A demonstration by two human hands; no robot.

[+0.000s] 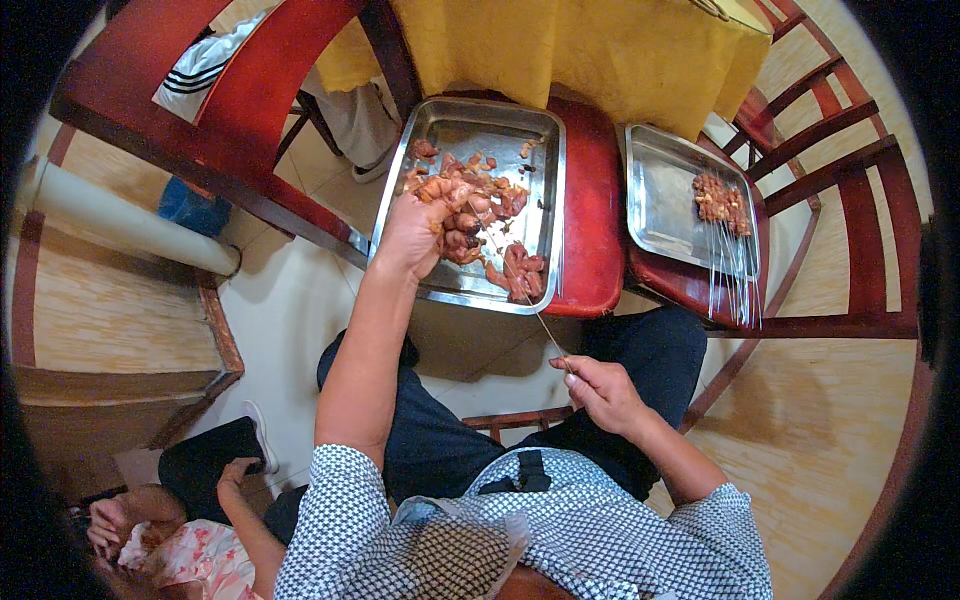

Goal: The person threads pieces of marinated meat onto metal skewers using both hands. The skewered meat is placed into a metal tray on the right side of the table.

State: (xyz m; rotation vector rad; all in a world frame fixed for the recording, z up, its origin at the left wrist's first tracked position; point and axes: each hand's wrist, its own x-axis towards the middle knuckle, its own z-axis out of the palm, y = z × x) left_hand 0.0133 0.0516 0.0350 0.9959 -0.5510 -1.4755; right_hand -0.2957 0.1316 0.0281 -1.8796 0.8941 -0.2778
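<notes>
My left hand (420,232) is over a rectangular metal tray (469,295), its fingers closed on pieces of raw meat (514,201) from the pile there. In my right hand (604,394) is the near end of a thin metal skewer (551,335); the skewer slants up across the tray's near rim towards my left fingers, and its tip is hidden among the meat. A separate clump of meat (523,274) lies at the tray's near right, close under the skewer. To the right, a second metal tray (660,195) holds several skewers loaded with meat (720,206), their bare ends over its rim.
Both trays rest on red chair seats (589,217). Behind them hangs a yellow tablecloth (480,45). Wooden chair backs (832,187) stand at the right, another at the upper left (161,142). A white pipe (135,217) runs at the left. Another person (202,555) sits at lower left.
</notes>
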